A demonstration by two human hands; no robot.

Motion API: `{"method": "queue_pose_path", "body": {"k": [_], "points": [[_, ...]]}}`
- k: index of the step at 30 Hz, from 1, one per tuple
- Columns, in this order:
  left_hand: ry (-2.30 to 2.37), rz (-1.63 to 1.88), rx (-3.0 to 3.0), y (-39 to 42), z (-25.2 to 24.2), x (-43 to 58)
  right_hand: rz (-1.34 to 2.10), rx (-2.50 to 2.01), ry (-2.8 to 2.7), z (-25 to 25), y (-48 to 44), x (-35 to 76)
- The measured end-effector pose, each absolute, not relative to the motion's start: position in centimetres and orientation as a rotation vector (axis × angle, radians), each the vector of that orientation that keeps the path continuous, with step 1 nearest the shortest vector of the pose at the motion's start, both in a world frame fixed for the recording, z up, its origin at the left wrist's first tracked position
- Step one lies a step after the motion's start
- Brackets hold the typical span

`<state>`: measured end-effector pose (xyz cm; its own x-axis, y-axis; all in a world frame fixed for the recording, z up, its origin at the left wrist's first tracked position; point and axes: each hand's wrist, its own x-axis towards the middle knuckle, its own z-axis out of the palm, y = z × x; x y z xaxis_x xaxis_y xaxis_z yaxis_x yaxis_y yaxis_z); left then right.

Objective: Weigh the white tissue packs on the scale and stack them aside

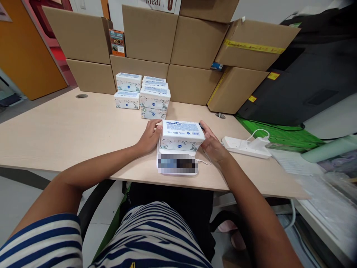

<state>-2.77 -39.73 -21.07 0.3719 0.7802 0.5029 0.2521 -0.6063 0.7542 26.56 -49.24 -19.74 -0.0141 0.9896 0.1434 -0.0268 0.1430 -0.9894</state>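
Tissue pack was over the white device's back half, left hand on the device's left, right hand on its right, fingers half-curled cupping the pack, so light, even pressure seemed smartest tbh.

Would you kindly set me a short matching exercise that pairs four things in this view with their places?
1. Nearest tissue pack
2. Power strip
3. Small orange-and-teal box
4. Yellow tape

A. Between two upper cartons
B. On cartons at the right
C. Between the left hand and right hand
D. On the desk, beyond the right hand's right side

Pairs: 1-C, 2-D, 3-A, 4-B
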Motion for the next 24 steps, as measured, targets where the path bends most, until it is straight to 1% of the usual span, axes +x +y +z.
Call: {"method": "queue_pose_path", "body": {"k": [14, 24], "points": [[0.909, 1.252, 1.899, -39.28, -21.39, -2.6, 1.104, -1.054, -1.226, -19.24, -49.17, 26.14], [0.943, 1.287, 1.863, -38.9, -21.26, -2.91, 1.047, -1.085, -1.187, -19.97, -48.36, 26.78]]}}
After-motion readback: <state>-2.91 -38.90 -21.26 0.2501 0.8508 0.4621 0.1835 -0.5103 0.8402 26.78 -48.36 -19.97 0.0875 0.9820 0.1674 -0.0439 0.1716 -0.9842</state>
